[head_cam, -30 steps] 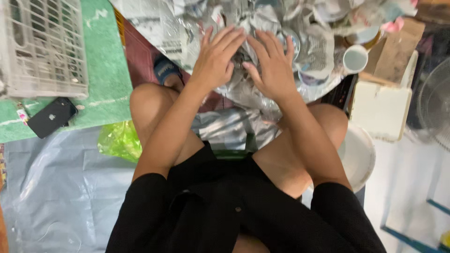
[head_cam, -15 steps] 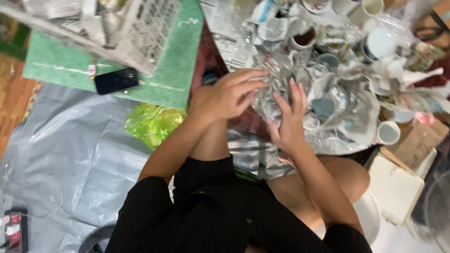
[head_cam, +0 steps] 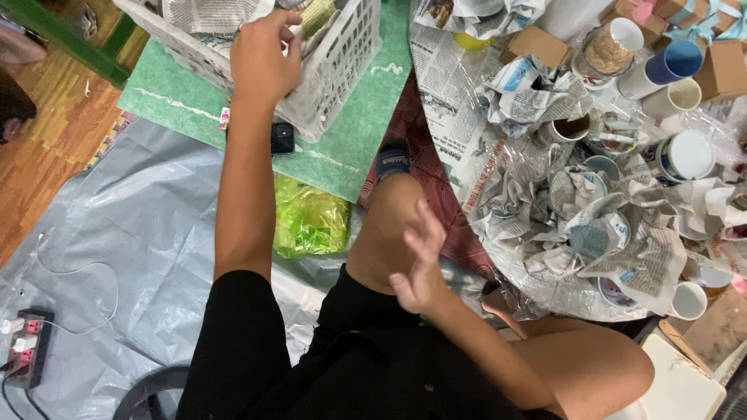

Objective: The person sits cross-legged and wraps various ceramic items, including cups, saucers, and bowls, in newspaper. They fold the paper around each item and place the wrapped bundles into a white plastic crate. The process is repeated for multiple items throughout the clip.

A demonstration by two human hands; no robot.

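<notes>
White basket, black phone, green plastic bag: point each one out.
White basket (head_cam: 342, 58), head view, on its slatted side wall right of the left hand.
Black phone (head_cam: 282, 138), head view, on the middle of its back.
Green plastic bag (head_cam: 310, 222), head view, on its crumpled middle.

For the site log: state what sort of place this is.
Probably a home floor used for packing ceramics: mugs lie among crumpled newspaper, a white plastic basket holds wrapped items, and grey sheeting covers the wooden floor.

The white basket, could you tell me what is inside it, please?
In the white basket, newspaper bundles show beside the left hand. What lies beneath them is covered.
</notes>
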